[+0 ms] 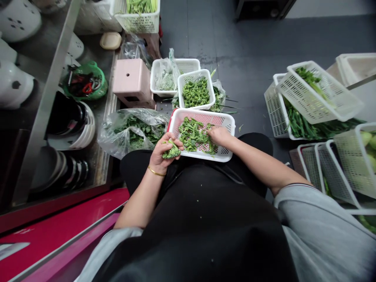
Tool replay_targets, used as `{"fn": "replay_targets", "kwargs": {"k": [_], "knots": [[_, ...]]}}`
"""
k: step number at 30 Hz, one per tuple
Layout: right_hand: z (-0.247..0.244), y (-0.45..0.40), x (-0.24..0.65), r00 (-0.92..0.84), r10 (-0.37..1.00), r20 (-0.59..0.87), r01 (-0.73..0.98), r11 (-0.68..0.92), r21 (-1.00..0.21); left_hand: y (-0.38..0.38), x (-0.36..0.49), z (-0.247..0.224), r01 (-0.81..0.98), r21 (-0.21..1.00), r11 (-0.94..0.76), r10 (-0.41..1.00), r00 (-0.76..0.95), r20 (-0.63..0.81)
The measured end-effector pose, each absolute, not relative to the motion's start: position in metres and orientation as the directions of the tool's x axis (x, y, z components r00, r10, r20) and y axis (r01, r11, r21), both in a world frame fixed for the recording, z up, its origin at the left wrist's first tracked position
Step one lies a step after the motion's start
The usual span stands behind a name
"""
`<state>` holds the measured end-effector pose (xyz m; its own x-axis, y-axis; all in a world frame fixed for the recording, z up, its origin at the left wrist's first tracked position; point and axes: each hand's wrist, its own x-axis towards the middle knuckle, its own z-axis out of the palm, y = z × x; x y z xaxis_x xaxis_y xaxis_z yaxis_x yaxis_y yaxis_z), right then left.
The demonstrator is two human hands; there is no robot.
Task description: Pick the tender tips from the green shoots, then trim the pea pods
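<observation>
A white plastic basket (232, 131) with a pierced, reddish bottom rests at my lap, with loose green leafy stalks (190, 135) inside it. My left hand (161, 154) is beside the basket's near left corner, its fingers wrapped around a small bunch of green vegetable florets (172, 152). My right hand (219, 135) reaches over the right part of the basket. Its fingers are drawn together on the greens there, and the fingertips are partly hidden. Just beyond stands a smaller white basket (211, 100) full of short green florets (196, 92).
A clear plastic bag of leafy greens (132, 131) lies left, near a pink stool (132, 80). Another white basket (157, 88) holds bagged greens. Shelves with stacked bowls (88, 125) line the left side. Stacked vegetable crates (311, 98) stand right on the dark tiled floor (246, 82).
</observation>
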<state>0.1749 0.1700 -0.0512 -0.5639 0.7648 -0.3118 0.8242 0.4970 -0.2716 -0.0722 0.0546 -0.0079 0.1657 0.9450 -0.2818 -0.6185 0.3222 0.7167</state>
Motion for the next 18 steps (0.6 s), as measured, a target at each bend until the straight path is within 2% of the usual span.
{"fn": "replay_targets", "kwargs": {"k": [2,3,5,7,9,11,13,15,18], "knots": [[-0.048,0.175,0.182,-0.571,0.753,-0.327,0.818,0.488,-0.304,0.056,-0.071,-0.010,-0.565,0.747,0.351,0.935,0.174,-0.308],[-0.043,0.176,0.185,-0.575,0.744,-0.342,0.810,0.457,-0.367,0.056,-0.070,-0.011,-0.525,0.767,0.368,0.929,0.176,-0.325],[-0.031,0.170,0.188,-0.562,0.738,-0.374,0.765,0.291,-0.575,0.059,-0.063,-0.013,-0.399,0.830,0.389,0.921,0.153,-0.358],[-0.022,0.156,0.183,-0.517,0.768,-0.377,0.645,0.060,-0.762,0.061,-0.051,-0.015,-0.219,0.909,0.354,0.935,0.080,-0.345],[-0.015,0.134,0.170,-0.461,0.833,-0.307,0.541,-0.011,-0.841,0.064,-0.040,-0.018,-0.047,0.963,0.266,0.964,-0.013,-0.267],[-0.010,0.114,0.155,-0.447,0.876,-0.182,0.509,0.082,-0.857,0.065,-0.033,-0.019,0.053,0.980,0.192,0.980,-0.060,-0.189],[-0.005,0.100,0.144,-0.508,0.856,-0.096,0.505,0.205,-0.839,0.066,-0.032,-0.017,0.095,0.982,0.163,0.986,-0.046,-0.159],[0.001,0.097,0.140,-0.571,0.816,-0.091,0.524,0.277,-0.805,0.065,-0.036,-0.014,0.153,0.979,0.137,0.990,0.024,-0.142],[0.009,0.103,0.144,-0.644,0.748,-0.160,0.601,0.365,-0.711,0.061,-0.040,-0.007,0.312,0.950,0.031,0.982,0.169,-0.087]]}}
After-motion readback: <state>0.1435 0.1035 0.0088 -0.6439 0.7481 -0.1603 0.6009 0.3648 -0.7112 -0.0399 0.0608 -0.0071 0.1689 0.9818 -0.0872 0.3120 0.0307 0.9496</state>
